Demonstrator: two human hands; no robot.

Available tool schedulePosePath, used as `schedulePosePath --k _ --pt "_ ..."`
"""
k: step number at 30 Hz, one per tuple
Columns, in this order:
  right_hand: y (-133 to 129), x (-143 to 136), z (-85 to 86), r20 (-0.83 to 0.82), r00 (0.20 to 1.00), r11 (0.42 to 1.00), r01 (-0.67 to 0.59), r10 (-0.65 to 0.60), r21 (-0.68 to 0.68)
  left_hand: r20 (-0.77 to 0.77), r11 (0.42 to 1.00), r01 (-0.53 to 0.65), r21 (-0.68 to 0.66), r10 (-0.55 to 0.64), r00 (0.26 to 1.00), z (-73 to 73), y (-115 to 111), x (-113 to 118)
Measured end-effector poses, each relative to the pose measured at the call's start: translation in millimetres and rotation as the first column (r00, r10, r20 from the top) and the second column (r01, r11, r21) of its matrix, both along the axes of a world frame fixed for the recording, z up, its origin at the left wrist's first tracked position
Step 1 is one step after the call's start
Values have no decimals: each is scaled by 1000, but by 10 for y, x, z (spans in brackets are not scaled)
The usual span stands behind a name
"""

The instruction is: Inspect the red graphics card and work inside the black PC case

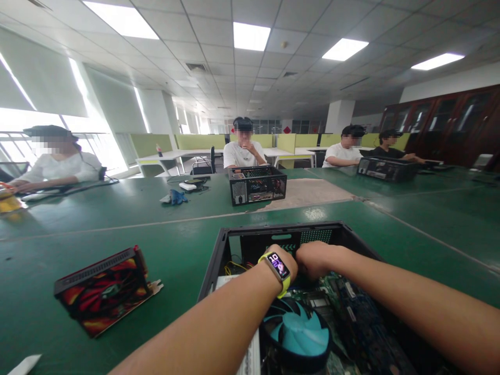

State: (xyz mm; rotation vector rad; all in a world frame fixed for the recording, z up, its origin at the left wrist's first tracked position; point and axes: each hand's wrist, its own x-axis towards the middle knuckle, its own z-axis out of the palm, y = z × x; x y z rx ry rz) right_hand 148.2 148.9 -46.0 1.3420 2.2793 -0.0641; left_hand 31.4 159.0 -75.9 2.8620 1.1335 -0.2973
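Observation:
An open black computer case (pixel 224 250) lies in front of me, and both my hands reach into its far part. My left hand (pixel 287 256), with a yellow-strapped watch (pixel 278 266) on the wrist, shows its back; its fingers are hidden behind it. Close beside it, my right hand (pixel 315 256) is curled closed near the case's far wall, and whatever it may hold is out of sight. Nearer to me inside the case sits a cooler with a blue fan (pixel 300 333). Right of that fan is a green circuit board (pixel 336 286). Yellow and red wires (pixel 236 267) show at the left.
On the green table (pixel 183 302), a red-and-black graphics card (pixel 103 291) stands left of the case. Across the table, a person (pixel 244 148) sits behind another open computer case (pixel 258 185). Other people sit at left and right. A blue cloth-like item (pixel 177 197) lies farther off.

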Motion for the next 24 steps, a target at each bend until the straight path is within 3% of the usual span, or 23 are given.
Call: schedulePosePath --k 3,7,24 --pt "-4 -21 8 9 1000 999 16 -16 -34 -185 1000 22 6 -20 983 108 -58 9" --pt "-5 -43 -11 12 999 999 36 -36 -19 -257 998 54 37 -43 965 184 -106 3" --pt "7 -55 -71 -2 999 999 36 -36 23 -176 994 51 100 -33 984 168 -149 -34"
